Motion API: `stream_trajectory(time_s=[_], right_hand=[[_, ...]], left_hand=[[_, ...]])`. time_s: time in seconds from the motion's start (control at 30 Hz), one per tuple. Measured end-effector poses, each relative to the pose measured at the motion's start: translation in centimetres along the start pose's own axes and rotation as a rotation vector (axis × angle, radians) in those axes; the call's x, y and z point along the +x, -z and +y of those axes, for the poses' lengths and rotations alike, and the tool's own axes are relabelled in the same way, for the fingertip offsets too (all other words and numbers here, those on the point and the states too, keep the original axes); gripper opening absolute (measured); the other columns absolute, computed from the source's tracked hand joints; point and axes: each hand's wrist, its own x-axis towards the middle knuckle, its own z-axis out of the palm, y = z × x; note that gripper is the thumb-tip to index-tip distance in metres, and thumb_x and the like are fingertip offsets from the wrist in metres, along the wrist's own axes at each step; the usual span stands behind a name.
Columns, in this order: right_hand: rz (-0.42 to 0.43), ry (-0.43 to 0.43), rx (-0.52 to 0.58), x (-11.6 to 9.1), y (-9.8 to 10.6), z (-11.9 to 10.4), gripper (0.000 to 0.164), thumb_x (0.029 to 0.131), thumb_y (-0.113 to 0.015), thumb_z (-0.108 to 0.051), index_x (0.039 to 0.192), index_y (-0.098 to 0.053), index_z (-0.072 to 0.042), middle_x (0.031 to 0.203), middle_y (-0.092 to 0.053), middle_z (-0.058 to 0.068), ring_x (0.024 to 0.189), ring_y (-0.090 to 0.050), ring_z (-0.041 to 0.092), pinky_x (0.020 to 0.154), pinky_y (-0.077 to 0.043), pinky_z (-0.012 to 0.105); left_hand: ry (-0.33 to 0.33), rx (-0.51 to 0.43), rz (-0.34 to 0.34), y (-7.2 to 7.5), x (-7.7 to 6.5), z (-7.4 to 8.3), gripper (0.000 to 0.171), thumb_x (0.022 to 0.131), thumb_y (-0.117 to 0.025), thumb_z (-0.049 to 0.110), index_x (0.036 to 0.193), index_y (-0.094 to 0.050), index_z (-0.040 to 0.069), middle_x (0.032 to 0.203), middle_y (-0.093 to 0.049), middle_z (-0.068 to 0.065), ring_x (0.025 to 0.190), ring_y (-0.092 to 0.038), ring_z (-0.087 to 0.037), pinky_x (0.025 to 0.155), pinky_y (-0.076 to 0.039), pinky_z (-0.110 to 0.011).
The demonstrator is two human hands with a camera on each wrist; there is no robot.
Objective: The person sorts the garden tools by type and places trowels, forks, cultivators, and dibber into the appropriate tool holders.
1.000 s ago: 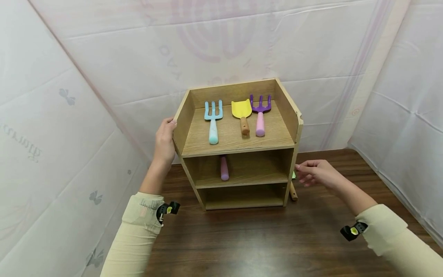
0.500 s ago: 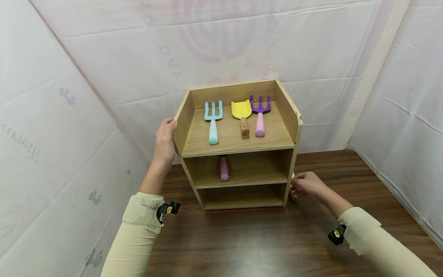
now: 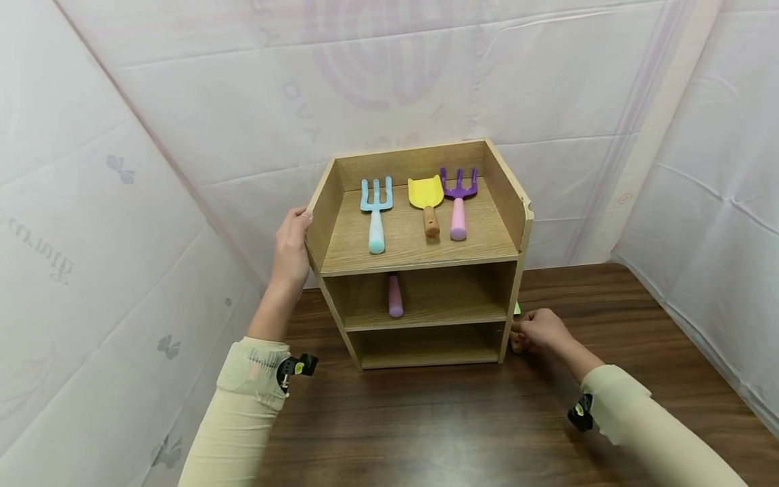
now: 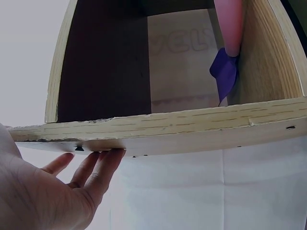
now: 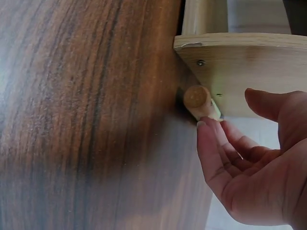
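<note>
A small wooden shelf [image 3: 420, 264] stands on the table. At its upper left side panel my left hand [image 3: 291, 247] holds the edge; in the left wrist view several fingertips [image 4: 108, 163] lie against the panel's outer face. Low beside the shelf's right side is a garden tool with a round wooden handle [image 5: 196, 97] and a bit of green [image 3: 517, 308] showing behind. My right hand [image 3: 544, 329] is at this handle. In the right wrist view the fingertips touch it from one side, while the thumb [image 5: 261, 103] stands apart. Most of the tool's head is hidden.
On the top tier lie a light blue hand fork [image 3: 376, 216], a yellow shovel [image 3: 426, 194] with a wooden handle, and a purple fork [image 3: 459, 203] with a pink handle. A pink-handled purple tool [image 3: 395, 295] lies on the middle tier. White sheeting [image 3: 243, 101] surrounds the dark wooden table [image 3: 414, 426].
My right hand has come down and left from beside the shelf to the wooden-handled tool. The left hand and the shelf have stayed in place.
</note>
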Motion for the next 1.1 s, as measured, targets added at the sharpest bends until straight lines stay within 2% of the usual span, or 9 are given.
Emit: stream_trajectory(time_s=[0.13,0.3,0.4,0.43,0.53,0.7,0.87,1.03,1.1], right_hand=[[0.024,-0.022,-0.054,0.1,-0.4,0.2,0.027,0.098,-0.059,-0.019,0.084,-0.073,-0.002,0.067,-0.067,0.005,0.061,-0.064,0.016,0.059,-0.060,0.032],[0.033,-0.065,-0.074,0.5,-1.0,0.4,0.033,0.093,-0.059,-0.021,0.061,-0.057,-0.014,0.056,-0.058,0.000,0.053,-0.059,0.015,0.055,-0.059,0.032],[0.029,-0.088,-0.073,0.8,-1.2,0.3,0.040,0.093,-0.060,-0.026,0.055,-0.050,-0.019,0.054,-0.055,-0.001,0.052,-0.057,0.015,0.055,-0.059,0.032],[0.026,-0.094,-0.076,0.9,-1.2,0.3,0.041,0.094,-0.060,-0.028,0.055,-0.051,-0.018,0.053,-0.054,-0.001,0.052,-0.057,0.015,0.055,-0.059,0.032],[0.000,-0.107,-0.073,1.3,-1.1,0.3,0.044,0.097,-0.059,-0.034,0.057,-0.055,-0.016,0.055,-0.057,0.000,0.055,-0.060,0.016,0.057,-0.061,0.034],[-0.037,-0.114,-0.062,1.6,-0.7,0.4,0.043,0.100,-0.059,-0.033,0.061,-0.057,-0.014,0.059,-0.061,0.001,0.059,-0.065,0.016,0.061,-0.063,0.035],[-0.054,-0.110,-0.012,1.7,-0.5,0.5,0.032,0.096,-0.058,-0.021,0.065,-0.058,-0.011,0.065,-0.065,0.005,0.062,-0.067,0.017,0.063,-0.063,0.036],[-0.082,-0.108,0.070,1.6,-0.4,0.4,0.015,0.093,-0.053,-0.009,0.080,-0.058,-0.003,0.082,-0.060,0.010,0.067,-0.067,0.018,0.067,-0.066,0.038],[-0.099,-0.102,0.097,1.5,-0.4,0.3,0.012,0.093,-0.052,-0.007,0.084,-0.056,-0.002,0.084,-0.056,0.009,0.067,-0.065,0.018,0.068,-0.066,0.038]], left_hand=[[0.001,-0.013,0.000,0.1,-0.1,0.0,0.053,0.109,-0.035,0.040,0.142,-0.057,0.006,0.117,-0.060,-0.005,0.099,-0.059,-0.019,0.083,-0.051,-0.033],[0.007,-0.016,0.007,0.2,-0.1,0.0,0.052,0.109,-0.035,0.039,0.142,-0.057,0.006,0.114,-0.060,-0.003,0.097,-0.060,-0.018,0.082,-0.052,-0.032],[0.009,-0.022,0.014,0.1,0.0,-0.1,0.051,0.109,-0.035,0.038,0.141,-0.058,0.006,0.113,-0.060,-0.001,0.096,-0.060,-0.016,0.082,-0.051,-0.031],[0.009,-0.025,0.018,0.1,0.0,-0.1,0.051,0.109,-0.036,0.038,0.141,-0.059,0.006,0.112,-0.061,-0.001,0.096,-0.060,-0.016,0.082,-0.051,-0.031],[0.003,-0.025,0.025,0.0,0.1,-0.1,0.050,0.109,-0.036,0.037,0.140,-0.059,0.005,0.110,-0.061,-0.003,0.093,-0.060,-0.014,0.081,-0.051,-0.028],[-0.010,-0.020,0.018,-0.1,0.2,-0.1,0.050,0.110,-0.036,0.036,0.141,-0.059,0.004,0.114,-0.061,-0.009,0.093,-0.060,-0.014,0.081,-0.051,-0.027],[-0.017,-0.017,0.019,0.0,0.2,0.0,0.051,0.109,-0.037,0.038,0.141,-0.060,0.005,0.112,-0.061,-0.006,0.093,-0.060,-0.013,0.081,-0.051,-0.028],[-0.017,-0.026,0.011,0.0,0.1,0.0,0.051,0.109,-0.037,0.038,0.141,-0.059,0.006,0.110,-0.061,-0.002,0.094,-0.060,-0.015,0.082,-0.052,-0.030],[-0.018,-0.028,0.008,0.0,0.1,0.0,0.051,0.109,-0.037,0.038,0.141,-0.059,0.005,0.110,-0.060,-0.002,0.094,-0.060,-0.015,0.082,-0.051,-0.030]])
